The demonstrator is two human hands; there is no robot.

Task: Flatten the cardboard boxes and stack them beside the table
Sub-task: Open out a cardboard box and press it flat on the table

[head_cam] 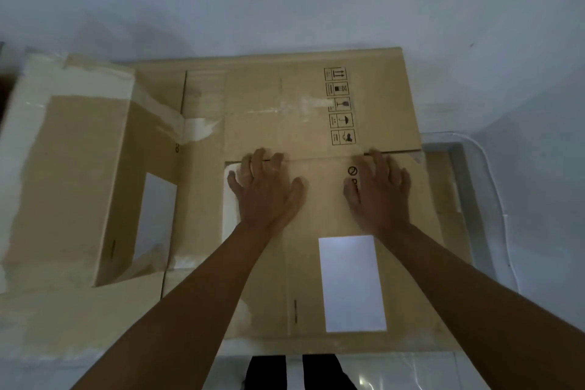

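Note:
A brown cardboard box point(316, 279) with a white label lies flat in front of me on top of a larger flattened box point(285, 98) printed with handling symbols. My left hand point(266, 190) and my right hand point(376, 190) rest palm down on its far edge, fingers spread, fingertips at the seam between the two boxes. Another box point(72, 174), still upright, taped in white and with a white label, stands to the left.
A clear plastic bin point(474, 199) sits under the right side of the boxes, with a thin white cable point(503, 215) beside it. A pale wall runs behind. My dark trousers point(300, 374) and glossy white floor show at the bottom.

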